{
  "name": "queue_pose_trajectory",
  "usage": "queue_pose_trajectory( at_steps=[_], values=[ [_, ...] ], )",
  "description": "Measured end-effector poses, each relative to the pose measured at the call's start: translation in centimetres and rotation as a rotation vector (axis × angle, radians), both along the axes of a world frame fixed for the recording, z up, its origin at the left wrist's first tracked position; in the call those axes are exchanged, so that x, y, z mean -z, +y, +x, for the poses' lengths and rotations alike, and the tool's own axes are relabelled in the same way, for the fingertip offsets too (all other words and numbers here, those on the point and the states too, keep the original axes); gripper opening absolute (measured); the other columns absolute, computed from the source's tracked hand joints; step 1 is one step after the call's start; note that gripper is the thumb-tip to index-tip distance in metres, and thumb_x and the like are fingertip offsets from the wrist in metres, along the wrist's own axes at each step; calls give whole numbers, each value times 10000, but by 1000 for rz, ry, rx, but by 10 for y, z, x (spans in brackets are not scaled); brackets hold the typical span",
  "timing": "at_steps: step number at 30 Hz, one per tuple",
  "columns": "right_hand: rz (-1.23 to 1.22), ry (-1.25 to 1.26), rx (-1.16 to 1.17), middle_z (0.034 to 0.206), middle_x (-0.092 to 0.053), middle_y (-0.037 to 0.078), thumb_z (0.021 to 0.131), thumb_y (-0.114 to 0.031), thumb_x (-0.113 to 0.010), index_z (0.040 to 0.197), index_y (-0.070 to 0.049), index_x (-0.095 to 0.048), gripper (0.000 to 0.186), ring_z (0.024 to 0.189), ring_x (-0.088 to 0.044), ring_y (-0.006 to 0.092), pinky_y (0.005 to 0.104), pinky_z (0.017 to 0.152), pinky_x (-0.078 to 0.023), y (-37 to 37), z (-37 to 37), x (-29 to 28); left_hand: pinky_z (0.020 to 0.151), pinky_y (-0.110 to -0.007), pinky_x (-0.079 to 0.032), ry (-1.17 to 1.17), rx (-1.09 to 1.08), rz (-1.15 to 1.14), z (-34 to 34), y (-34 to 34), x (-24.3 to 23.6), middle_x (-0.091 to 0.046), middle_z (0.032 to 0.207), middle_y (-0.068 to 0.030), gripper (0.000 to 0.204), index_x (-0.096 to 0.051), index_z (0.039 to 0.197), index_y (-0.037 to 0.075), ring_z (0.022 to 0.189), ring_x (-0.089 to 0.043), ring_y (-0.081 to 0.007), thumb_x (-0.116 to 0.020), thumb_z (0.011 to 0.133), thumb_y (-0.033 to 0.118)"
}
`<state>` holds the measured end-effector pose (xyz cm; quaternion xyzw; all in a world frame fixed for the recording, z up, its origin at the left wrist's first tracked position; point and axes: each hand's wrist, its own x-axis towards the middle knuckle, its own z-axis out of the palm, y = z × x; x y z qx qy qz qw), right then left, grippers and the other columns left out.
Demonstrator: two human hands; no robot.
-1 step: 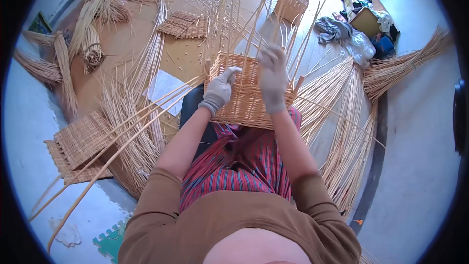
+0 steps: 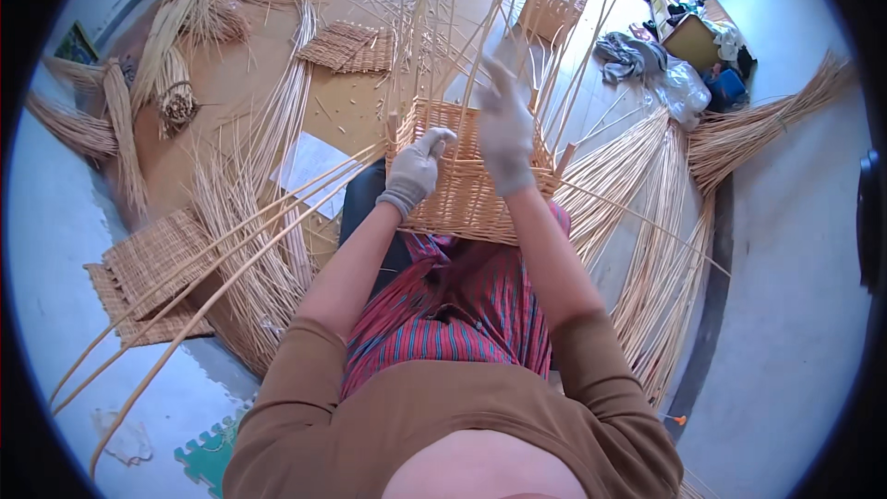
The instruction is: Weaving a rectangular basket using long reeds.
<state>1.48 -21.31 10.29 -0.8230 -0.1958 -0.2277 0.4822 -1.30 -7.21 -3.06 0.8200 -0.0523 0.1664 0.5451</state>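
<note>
A half-woven wicker basket (image 2: 467, 203) rests on my lap, with tall upright stakes rising from its walls. My left hand (image 2: 417, 168), in a pale grey glove, is closed on the left part of its near wall, the fingertips at the rim. My right hand (image 2: 504, 134), gloved alike, is raised over the right part of the basket among the stakes. Its fingers are stretched upward and slightly blurred, with nothing seen gripped in them. Several long rods (image 2: 199, 282) stick out from the basket to the lower left, and a thin one (image 2: 647, 222) to the right.
Loose willow bundles (image 2: 637, 185) spread on the right; others (image 2: 245, 240) lie on the left. Woven panels (image 2: 162, 263) sit at lower left, with more (image 2: 349, 46) ahead. A finished-looking basket (image 2: 552, 9) stands far off. A white sheet (image 2: 312, 174) lies near my knee. Clothes (image 2: 633, 55) are heaped at far right.
My right hand has shifted a little left and upward, its fingers straighter. The left-hand rods have swung slightly. My left hand and the basket stay in place.
</note>
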Motion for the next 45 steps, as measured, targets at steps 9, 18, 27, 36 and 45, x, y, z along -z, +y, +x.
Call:
queue_pose_trajectory(
  at_steps=[9, 18, 27, 36, 45],
  values=[
    [801, 69, -77, 882, -601, 56, 1026, -101, -482, 1320, -139, -414, 304, 1009, -677, 202, 301, 687, -570, -81, -23, 127, 722, -272, -563, 348, 96, -106, -3, -4, -33, -658, 988, -23, 184, -639, 1168, 101, 850, -600, -91, -575, 996, 106],
    [653, 293, -160, 849, -646, 48, 1041, -222, -514, 1122, -95, -513, 151, 804, -674, 141, 213, 468, -454, -58, -70, 62, 657, -470, -492, 210, -264, 303, -11, -22, -50, -659, 749, -185, 533, -656, 725, 34, 720, -640, -392, -577, 940, 516],
    [1066, 293, 95, 965, -696, 90, 988, -68, -574, 1112, -95, -527, 135, 858, -679, 176, 304, 734, -574, -133, -56, 87, 745, -373, -538, 298, 63, 204, 7, -61, -51, -678, 898, -159, 237, -616, 1037, 59, 904, -694, -327, -684, 928, 258],
    [597, 22, 2, 1141, -615, 102, 927, -29, -575, 1513, -69, -312, 644, 1017, -573, 164, 304, 927, -479, -87, 45, 14, 675, -430, -475, 351, 60, 41, 19, -86, -41, -650, 763, -196, 432, -654, 839, 32, 705, -613, -336, -610, 943, 449],
    [-54, 284, 183, 1229, -644, 168, 905, -108, -648, 1454, -96, -427, 592, 1084, -652, 319, 398, 896, -524, -97, -79, 42, 544, -275, -484, 139, 111, -231, -13, -84, -47, -652, 841, -36, 241, -640, 1000, 38, 660, -552, -80, -750, 893, 223]
  ],
)
